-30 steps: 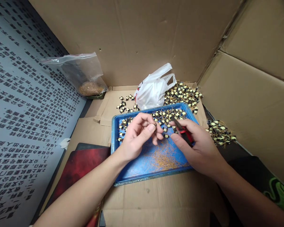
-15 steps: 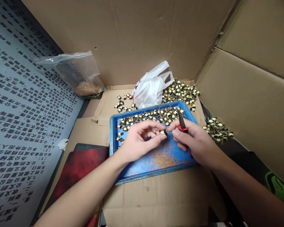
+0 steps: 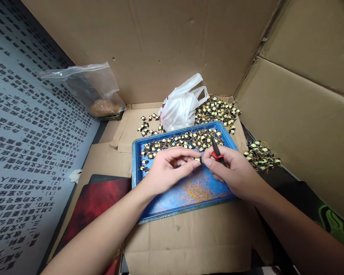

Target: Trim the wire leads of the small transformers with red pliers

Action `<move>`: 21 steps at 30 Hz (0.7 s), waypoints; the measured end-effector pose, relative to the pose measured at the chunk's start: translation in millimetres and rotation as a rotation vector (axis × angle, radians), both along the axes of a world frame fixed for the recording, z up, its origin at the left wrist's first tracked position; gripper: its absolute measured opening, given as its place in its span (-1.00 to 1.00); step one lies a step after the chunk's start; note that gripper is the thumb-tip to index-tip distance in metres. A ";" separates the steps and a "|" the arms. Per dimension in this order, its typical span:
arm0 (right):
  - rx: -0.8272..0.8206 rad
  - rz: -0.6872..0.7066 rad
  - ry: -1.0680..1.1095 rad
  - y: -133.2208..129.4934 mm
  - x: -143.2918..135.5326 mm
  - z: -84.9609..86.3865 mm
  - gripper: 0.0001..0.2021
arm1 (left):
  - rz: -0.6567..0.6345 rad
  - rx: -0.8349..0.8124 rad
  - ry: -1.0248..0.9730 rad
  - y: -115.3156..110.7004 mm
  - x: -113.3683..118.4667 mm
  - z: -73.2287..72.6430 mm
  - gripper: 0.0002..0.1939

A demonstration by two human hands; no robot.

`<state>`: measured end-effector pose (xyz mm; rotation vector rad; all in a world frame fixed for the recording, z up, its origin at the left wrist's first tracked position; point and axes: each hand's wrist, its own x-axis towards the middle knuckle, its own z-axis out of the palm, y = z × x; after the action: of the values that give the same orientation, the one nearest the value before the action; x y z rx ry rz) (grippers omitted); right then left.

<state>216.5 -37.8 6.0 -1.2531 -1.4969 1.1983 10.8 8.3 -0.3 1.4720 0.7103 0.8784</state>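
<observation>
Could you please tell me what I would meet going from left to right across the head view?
Clear zip bag of wire clippings → left hand → right hand → green squiggly design on the black surface.

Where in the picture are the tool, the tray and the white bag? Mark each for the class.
Tool [image 3: 215, 145]: head view, on its dark blade.
Tray [image 3: 166, 199]: head view, on its bare blue floor.
White bag [image 3: 179, 110]: head view, on the middle of its body.
</observation>
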 end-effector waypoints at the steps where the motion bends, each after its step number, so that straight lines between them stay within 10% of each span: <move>1: 0.000 -0.001 -0.012 0.1 -0.2 0.2 -0.83 | -0.001 -0.002 0.008 -0.1 -0.1 -0.1 -0.75; 21: -0.013 0.013 -0.013 1.4 -1.4 4.0 -0.81 | -0.007 -0.016 0.022 -1.4 0.1 0.1 -0.73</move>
<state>215.1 -36.5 9.9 -1.2638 -1.5114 1.2120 10.9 6.9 -0.1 1.4709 0.7272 0.8502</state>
